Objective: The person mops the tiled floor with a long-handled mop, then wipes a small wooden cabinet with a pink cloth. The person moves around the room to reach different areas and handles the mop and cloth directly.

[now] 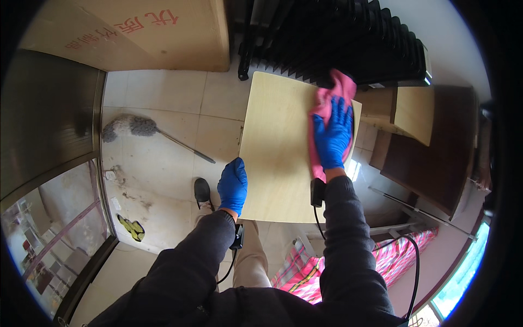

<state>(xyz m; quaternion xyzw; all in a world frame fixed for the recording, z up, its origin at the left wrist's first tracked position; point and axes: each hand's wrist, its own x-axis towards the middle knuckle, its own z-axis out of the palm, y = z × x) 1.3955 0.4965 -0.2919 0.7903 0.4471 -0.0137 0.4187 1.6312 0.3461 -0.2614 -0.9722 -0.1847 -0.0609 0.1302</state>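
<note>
A pale wooden board (278, 151), seemingly the top of a small cabinet or table, lies in front of me. My right hand (334, 137), in a blue glove, presses flat on a pink cloth (321, 106) along the board's right side. The cloth's far end is bunched near the black heater. At the board's left edge is my left hand (233, 184), also gloved in blue, with its fingers curled. Whether it grips the edge is hidden.
A black finned radiator heater (367, 45) stands just beyond the board. A large cardboard box (163, 36) is at the far left. A grey fluffy duster (143, 126) and a yellow-green cloth (131, 228) lie on the tiled floor. Brown furniture (429, 151) stands at the right.
</note>
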